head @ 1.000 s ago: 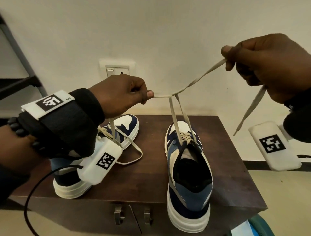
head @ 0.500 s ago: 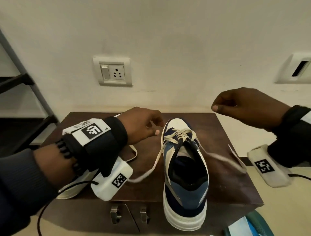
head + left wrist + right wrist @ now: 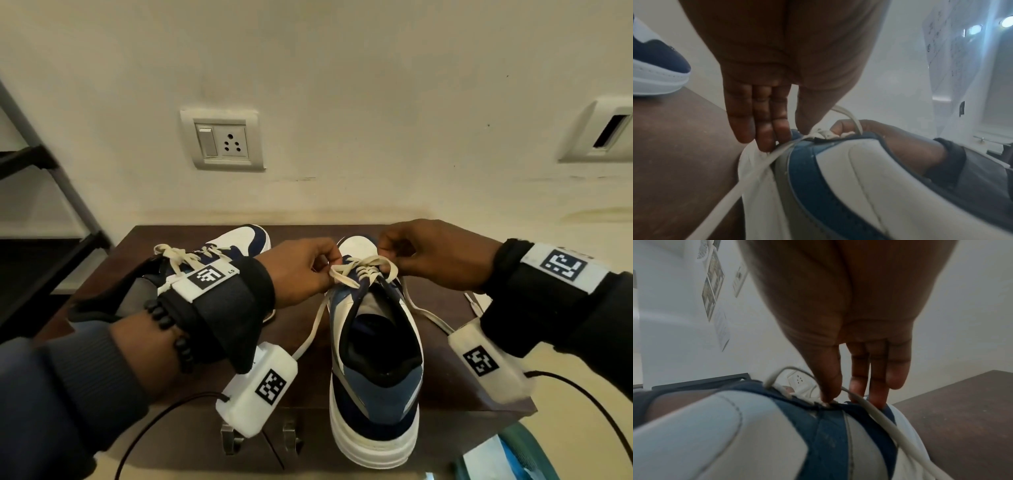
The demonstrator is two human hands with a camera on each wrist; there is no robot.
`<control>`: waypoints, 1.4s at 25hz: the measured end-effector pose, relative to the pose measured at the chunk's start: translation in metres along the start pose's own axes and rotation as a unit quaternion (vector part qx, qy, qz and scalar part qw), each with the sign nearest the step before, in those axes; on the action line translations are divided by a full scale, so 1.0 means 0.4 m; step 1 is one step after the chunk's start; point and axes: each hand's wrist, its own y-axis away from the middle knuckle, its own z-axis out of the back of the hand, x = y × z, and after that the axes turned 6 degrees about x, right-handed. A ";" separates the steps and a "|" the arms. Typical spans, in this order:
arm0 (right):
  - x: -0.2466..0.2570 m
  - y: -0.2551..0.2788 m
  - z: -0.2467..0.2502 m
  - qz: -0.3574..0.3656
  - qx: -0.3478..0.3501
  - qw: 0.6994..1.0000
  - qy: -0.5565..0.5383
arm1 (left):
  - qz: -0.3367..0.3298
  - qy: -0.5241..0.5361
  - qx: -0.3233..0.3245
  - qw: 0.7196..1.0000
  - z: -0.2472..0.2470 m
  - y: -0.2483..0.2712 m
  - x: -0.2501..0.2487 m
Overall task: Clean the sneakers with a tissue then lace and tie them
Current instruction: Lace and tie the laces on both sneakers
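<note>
The right-hand sneaker (image 3: 375, 342) stands on the cabinet top (image 3: 301, 329), heel toward 6 o'clock. Left hand (image 3: 301, 270) and right hand (image 3: 435, 253) each pinch the cream lace (image 3: 356, 270) — apparently mid-knot — so draw both ends evenly, keeping the crossing flat on the tongue.

Legible text is limited to one item: the characters "LS", printed beside the square black-and-white coded marker on the white tag (image 3: 208, 275) strapped to the left wrist band. The similar markers on the white wrist camera housings (image 3: 270, 386) (image 3: 481, 360) and on the right wrist tag (image 3: 561, 267) carry pixel patterns only. Printed sheets (image 3: 712, 283) on the wall in the right wrist view are too blurred to read.
</note>
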 end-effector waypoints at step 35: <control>0.004 0.126 0.040 0.040 0.001 0.994 -0.104 | -0.085 -0.022 -0.018 0.996 0.002 0.062 -0.025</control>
